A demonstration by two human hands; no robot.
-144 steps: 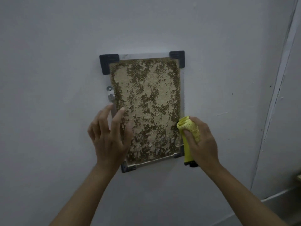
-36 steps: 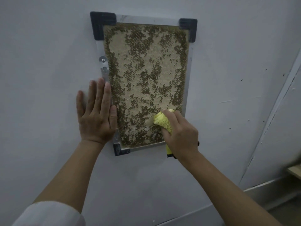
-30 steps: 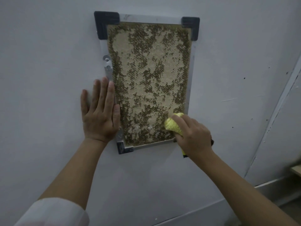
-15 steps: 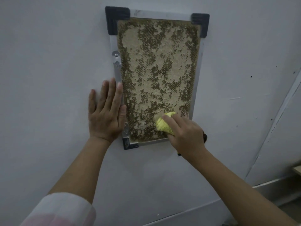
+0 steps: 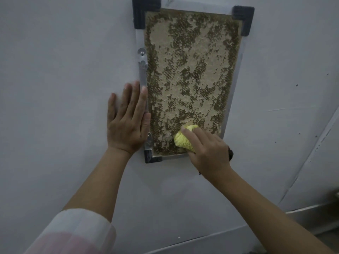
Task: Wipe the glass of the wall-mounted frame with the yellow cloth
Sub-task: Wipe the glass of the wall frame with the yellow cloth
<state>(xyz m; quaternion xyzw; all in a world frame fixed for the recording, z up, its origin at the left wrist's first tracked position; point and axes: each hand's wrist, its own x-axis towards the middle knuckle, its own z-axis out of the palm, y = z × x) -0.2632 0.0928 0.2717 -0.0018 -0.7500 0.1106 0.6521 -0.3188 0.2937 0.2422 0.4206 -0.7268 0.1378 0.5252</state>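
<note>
- 1 yellow cloth (image 5: 184, 139), bunched into a soft wad, is pressed on the glass (image 5: 190, 74) at about 5 o'clock of the pane, just above the bottom rail.
- It looks light and limp, so it will likely fold and slide easily; the best hold is the one in use, the wad gathered under curled fingers so a thick pad meets the pane.
- The right hand (image 5: 209, 153) grips that cloth, fingers curled over it, knuckles toward the camera; a dark bit shows at the hand's 3 o'clock edge, and I cannot tell what it is.
- The glass is probably stiff, slick and breakable, so moderate, even pressure seems wise; a mottled tan and olive sheet lies behind it.
- The wall-mounted frame (image 5: 235, 74) has pale metal rails, with 3 dark corner caps in view, 1 being the top-left cap (image 5: 145, 10); the 4th corner is hidden by the right hand.
- The left hand (image 5: 126, 123) lies flat, fingers straight and together, at 9 o'clock of the frame, its inner edge over the left rail, seemingly steadying it.
- 2 hands are apart, with the pane's lower strip between them.
- Around all this is a grey wall (image 5: 64, 70) with a white sleeve (image 5: 73, 233) at 7 o'clock.
</note>
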